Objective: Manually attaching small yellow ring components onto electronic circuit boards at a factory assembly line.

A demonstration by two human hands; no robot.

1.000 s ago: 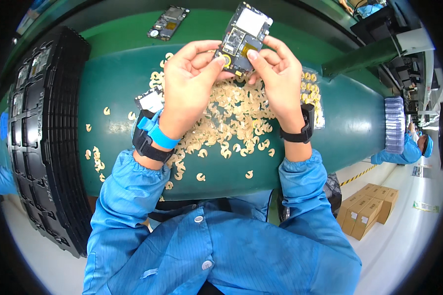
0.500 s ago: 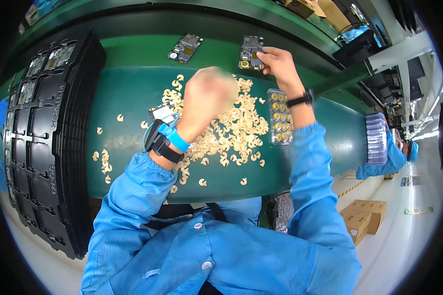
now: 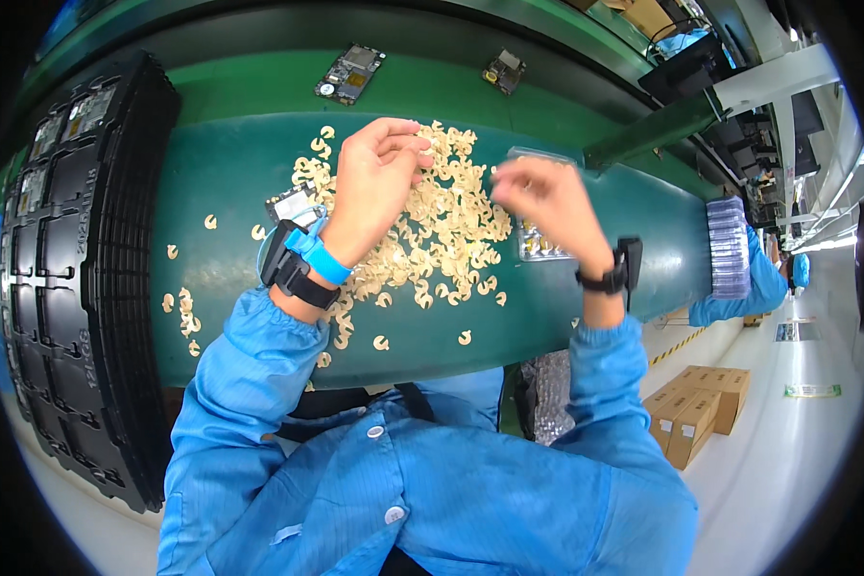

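My left hand [image 3: 374, 187] hovers over the far left part of a pile of small cream C-shaped pieces [image 3: 442, 235]. Its fingers are curled together in a pinch, and what they hold, if anything, is hidden. Motion blurs my right hand [image 3: 552, 202], which is above a clear tray [image 3: 545, 252] of small round yellow parts and covers much of it. On the far green ledge lie two circuit boards, one on the left [image 3: 350, 74] and one on the right [image 3: 504, 72]. Partly behind my left wrist is another board [image 3: 291, 204] with a pale panel.
A tall stack of black trays [image 3: 77, 250] stands at the left, with boards in its top tray. Loose cream pieces [image 3: 185, 312] lie on the green belt [image 3: 230, 182]. To the right are stacked clear trays [image 3: 728, 248], a person in blue and cardboard boxes [image 3: 701, 408].
My right hand has left the right-hand board and come nearer to me, over the clear tray. That board now lies farther back and turned. My left hand's fingers now show in a pinch.
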